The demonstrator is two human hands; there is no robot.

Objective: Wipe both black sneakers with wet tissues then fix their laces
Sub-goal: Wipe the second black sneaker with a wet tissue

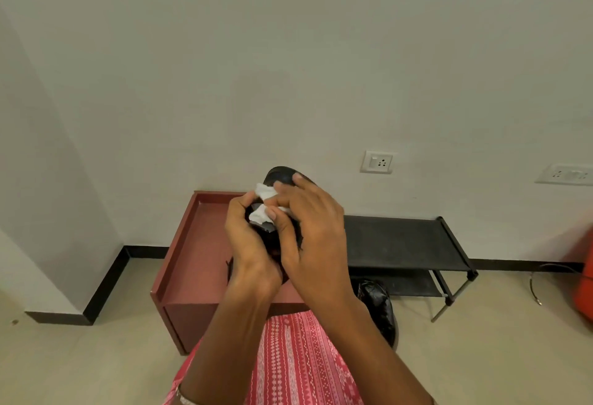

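I hold a black sneaker [279, 175] up in front of me, toe pointing away, above the red cabinet. My left hand [248, 241] grips it from the left side. My right hand [309, 228] lies over its top and presses a crumpled white wet tissue [263, 204] against the upper, with fingers curled over the tissue. Most of the shoe is hidden behind both hands. A dark lace end [229, 271] hangs below my left wrist. The second black sneaker [380, 306] lies on the floor to the right, beside my arm.
A red-brown cabinet [192, 253] with a raised rim stands against the wall under my hands. A low black shoe rack [404, 241] stands to its right. Wall sockets [377, 162] sit above it. An orange object [585, 279] and a cable [534, 286] are far right.
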